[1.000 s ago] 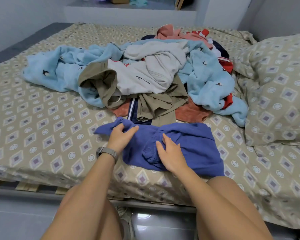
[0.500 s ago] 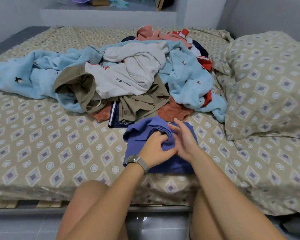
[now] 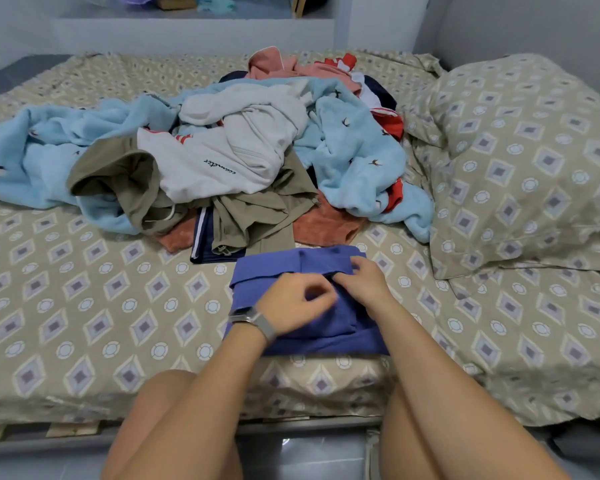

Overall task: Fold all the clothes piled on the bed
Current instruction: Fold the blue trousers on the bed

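The bed fills the view, the unfolded pile heaped mid-mattress, well behind the action. At the near edge lies the blue garment, folded into a compact block. The left hand sits on top with fingers curled, apparently pinching fabric; the right hand pinches the upper flap just beside it. The risk is that the block lies close to the mattress edge, so a careless tug could slide it off or spring the folds open.

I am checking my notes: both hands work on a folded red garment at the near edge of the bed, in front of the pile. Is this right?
Not quite: the head view shows the garment is blue, not red. Both the left hand and right hand work on it at the bed's near edge, before the pile.
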The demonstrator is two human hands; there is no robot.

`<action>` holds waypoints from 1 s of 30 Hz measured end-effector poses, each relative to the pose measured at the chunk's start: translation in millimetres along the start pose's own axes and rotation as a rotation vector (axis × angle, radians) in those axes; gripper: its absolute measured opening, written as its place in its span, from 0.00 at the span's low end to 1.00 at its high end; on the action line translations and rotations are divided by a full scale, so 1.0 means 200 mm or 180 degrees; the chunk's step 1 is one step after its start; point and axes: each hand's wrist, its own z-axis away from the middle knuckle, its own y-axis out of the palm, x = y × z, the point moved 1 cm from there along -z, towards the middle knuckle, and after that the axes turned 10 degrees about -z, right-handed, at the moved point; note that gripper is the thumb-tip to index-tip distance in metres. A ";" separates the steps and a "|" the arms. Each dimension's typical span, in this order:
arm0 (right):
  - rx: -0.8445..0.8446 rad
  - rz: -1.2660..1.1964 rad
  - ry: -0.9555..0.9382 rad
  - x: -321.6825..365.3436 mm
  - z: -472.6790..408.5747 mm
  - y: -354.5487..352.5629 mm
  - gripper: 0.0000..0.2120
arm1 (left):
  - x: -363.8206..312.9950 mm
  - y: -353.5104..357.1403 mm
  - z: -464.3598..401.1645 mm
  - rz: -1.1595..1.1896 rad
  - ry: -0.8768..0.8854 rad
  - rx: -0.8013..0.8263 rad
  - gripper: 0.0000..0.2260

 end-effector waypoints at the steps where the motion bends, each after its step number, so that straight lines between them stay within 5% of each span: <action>1: 0.0067 -0.0028 -0.0111 0.01 -0.01 0.00 0.16 | 0.05 -0.05 0.00 -0.0065 -0.0115 -0.0402 0.07; 3: 0.0224 -0.0008 -0.0520 0.03 -0.01 -0.01 0.26 | 0.18 -0.16 -0.01 -0.0445 -0.0423 -0.1034 0.09; 5: 0.0410 0.0428 -0.1036 0.04 -0.02 0.00 0.34 | 0.32 -0.25 -0.01 -0.1025 -0.0814 -0.1064 0.17; 9: 0.0402 0.1360 -0.1266 0.01 -0.03 0.08 0.15 | 0.56 -0.29 0.00 -0.1320 -0.1714 -0.0458 0.28; 10: 0.0312 0.1305 -0.1233 0.02 -0.02 0.09 0.08 | 0.60 -0.28 0.00 -0.1246 -0.1747 -0.0418 0.26; 12: 0.0044 0.0975 -0.1229 0.05 -0.01 0.10 0.12 | 0.62 -0.27 -0.01 -0.1190 -0.1596 -0.0521 0.15; 14: -0.0265 0.0499 -0.0912 0.09 0.00 0.05 0.18 | 0.58 -0.28 -0.04 -0.0951 -0.1385 -0.0723 0.06; 20: -0.0396 -0.1105 0.0666 0.02 -0.08 -0.02 0.10 | 0.46 -0.31 -0.13 0.0567 -0.1541 -0.1031 0.10; 26: 0.0383 0.0466 0.0957 0.02 0.01 -0.06 0.33 | 0.47 -0.26 -0.20 0.0407 -0.1507 -0.0976 0.05; 30: 0.0707 0.0986 0.0710 0.02 0.05 -0.06 0.24 | 0.47 -0.25 -0.20 0.0370 -0.1468 -0.1002 0.10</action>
